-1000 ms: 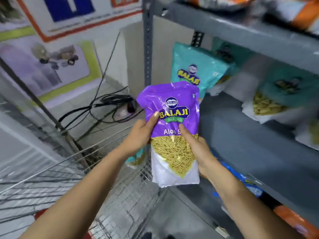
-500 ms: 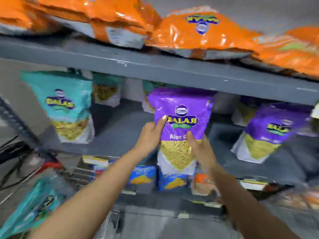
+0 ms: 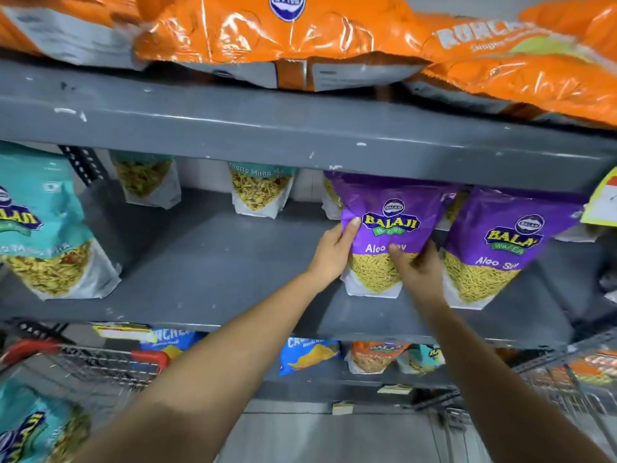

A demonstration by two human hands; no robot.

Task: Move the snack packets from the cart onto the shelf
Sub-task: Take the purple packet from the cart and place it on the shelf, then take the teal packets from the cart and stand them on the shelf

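Observation:
A purple Balaji Aloo Sev packet stands upright on the grey middle shelf. My left hand grips its left edge, thumb on the front. My right hand presses on its lower front. Just to the right stands a second purple Aloo Sev packet, almost touching the held one. The wire cart with a red handle sits at the lower left, and a teal packet lies inside it.
A teal Balaji packet stands at the shelf's left, with two smaller mix packets at the back. Orange packets overhang the upper shelf. Blue and orange packets fill the lower shelf. Another wire basket is at the right.
Both hands carried the purple packet from above the cart up and right onto the middle shelf, beside the other purple packet. My view turned from the cart toward the shelf.

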